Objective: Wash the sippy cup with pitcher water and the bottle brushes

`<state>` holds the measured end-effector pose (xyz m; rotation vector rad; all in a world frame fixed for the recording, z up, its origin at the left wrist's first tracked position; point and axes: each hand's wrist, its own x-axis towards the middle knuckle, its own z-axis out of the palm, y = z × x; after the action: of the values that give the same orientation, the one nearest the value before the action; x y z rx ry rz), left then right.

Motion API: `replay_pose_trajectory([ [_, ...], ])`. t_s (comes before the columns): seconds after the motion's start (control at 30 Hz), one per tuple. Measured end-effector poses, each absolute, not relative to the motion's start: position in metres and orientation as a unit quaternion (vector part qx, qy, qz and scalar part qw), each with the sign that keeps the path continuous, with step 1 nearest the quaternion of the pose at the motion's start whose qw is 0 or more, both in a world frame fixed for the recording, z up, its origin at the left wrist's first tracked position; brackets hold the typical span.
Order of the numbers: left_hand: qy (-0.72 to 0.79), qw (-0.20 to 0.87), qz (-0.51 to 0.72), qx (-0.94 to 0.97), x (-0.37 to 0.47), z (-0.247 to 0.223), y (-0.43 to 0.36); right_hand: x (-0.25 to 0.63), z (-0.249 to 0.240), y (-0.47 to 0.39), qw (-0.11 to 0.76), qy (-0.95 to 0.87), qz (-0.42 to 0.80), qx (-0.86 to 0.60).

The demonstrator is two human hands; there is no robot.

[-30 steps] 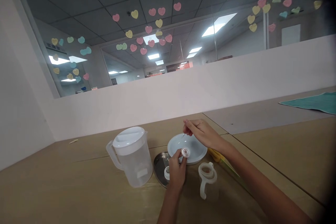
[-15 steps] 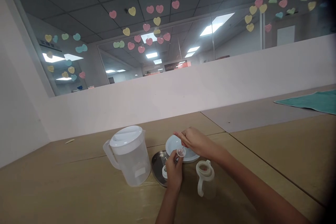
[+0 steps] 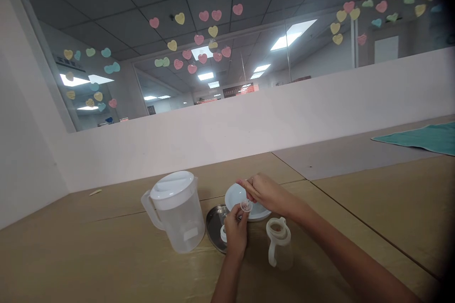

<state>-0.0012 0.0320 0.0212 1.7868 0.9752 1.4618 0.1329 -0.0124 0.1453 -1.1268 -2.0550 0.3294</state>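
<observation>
Pinched in left hand (image 3: 236, 231): small clear cup (image 3: 245, 206), likely light, slick, slightly flexible; best held around sides. Gripped in curled fingers of right hand (image 3: 263, 192): apparently thin implement (image 3: 248, 201).

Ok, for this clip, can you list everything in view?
lidded pitcher: 1, clear, white lid, left of hands
metal tray: 1, silver, beside pitcher
round piece: 1, white, beside left hand
dish: 1, whitish blue, behind hands
small cup: 1, clear, in left hand
small jug: 1, translucent, near right forearm
cloth: 1, teal, far right
scrap: 1, tan, far left
tabletop: count unclear, tan, beneath
heart notes: many, mixed pastels, on window
window: 1 band, clear, above wall
wall: 1, white, behind tabletop
left hand: 1, bare, holding small cup
right hand: 1, bare, at cup; grip unclear
</observation>
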Motion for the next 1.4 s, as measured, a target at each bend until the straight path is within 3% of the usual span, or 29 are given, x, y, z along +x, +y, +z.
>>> replay_pose_trajectory([
  [0.27, 0.37, 0.309, 0.553, 0.68, -0.002, 0.015, 0.034, 0.13, 0.142, -0.011, 0.369, -0.801, 0.181, -0.435],
  [0.43, 0.372, 0.31, 0.544, 0.686, -0.001, 0.015, 0.034, 0.132, 0.141, -0.006, 0.374, -0.785, 0.091, -0.485],
  [0.97, 0.393, 0.291, 0.544, 0.682, 0.0, 0.012, 0.036, 0.128, 0.128, 0.006, 0.341, -0.799, -0.032, -0.494],
  [1.1, 0.382, 0.298, 0.546, 0.684, 0.001, 0.013, 0.035, 0.128, 0.135, -0.003, 0.3, -0.831, -0.003, -0.468],
  [1.27, 0.372, 0.309, 0.555, 0.677, 0.001, 0.013, 0.034, 0.125, 0.129, 0.0, 0.332, -0.821, 0.01, -0.464],
  [1.4, 0.379, 0.303, 0.55, 0.679, 0.002, 0.015, 0.031, 0.12, 0.114, 0.013, 0.259, -0.85, -0.086, -0.45],
])
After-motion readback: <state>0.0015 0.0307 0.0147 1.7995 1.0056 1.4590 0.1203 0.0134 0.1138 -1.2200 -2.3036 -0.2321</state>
